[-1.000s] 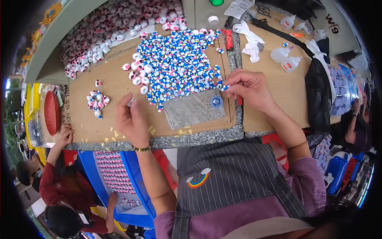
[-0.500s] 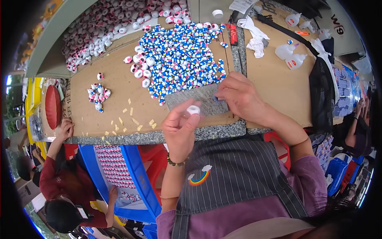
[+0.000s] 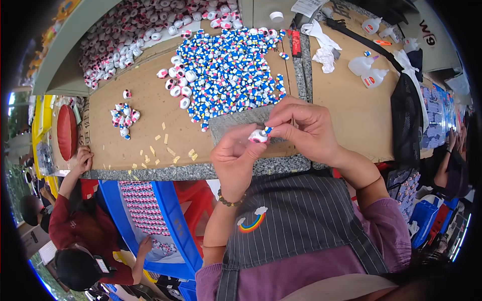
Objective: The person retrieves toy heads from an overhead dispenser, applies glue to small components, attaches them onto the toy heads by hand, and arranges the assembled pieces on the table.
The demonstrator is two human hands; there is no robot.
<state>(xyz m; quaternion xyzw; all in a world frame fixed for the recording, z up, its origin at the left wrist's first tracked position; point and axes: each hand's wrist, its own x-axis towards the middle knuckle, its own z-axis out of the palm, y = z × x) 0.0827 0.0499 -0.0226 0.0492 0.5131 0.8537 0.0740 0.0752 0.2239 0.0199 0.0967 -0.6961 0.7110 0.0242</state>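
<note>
My left hand point(image 3: 234, 161) is closed around a small white toy head point(image 3: 257, 136) with pink and dark markings. Between the thumb and fingertips of my right hand point(image 3: 310, 131) is a tiny blue-and-white toy body point(image 3: 268, 130), held against the head. Both hands meet above a grey stone slab point(image 3: 223, 126) at the table's near edge. Just beyond them spreads a large heap of blue-and-white toy bodies point(image 3: 228, 70). Several loose toy heads point(image 3: 185, 91) lie along its left side.
Many toy heads point(image 3: 150, 36) fill the back left. A small cluster of figures point(image 3: 124, 119) and yellow strips point(image 3: 170, 151) lie on the cardboard. White squeeze bottles point(image 3: 374, 78) stand at right. A co-worker point(image 3: 90, 228) sits left beside a blue crate point(image 3: 173, 220).
My right hand has come left and brought the toy body up to the head. My left hand has shifted slightly right and turned the head over sideways.
</note>
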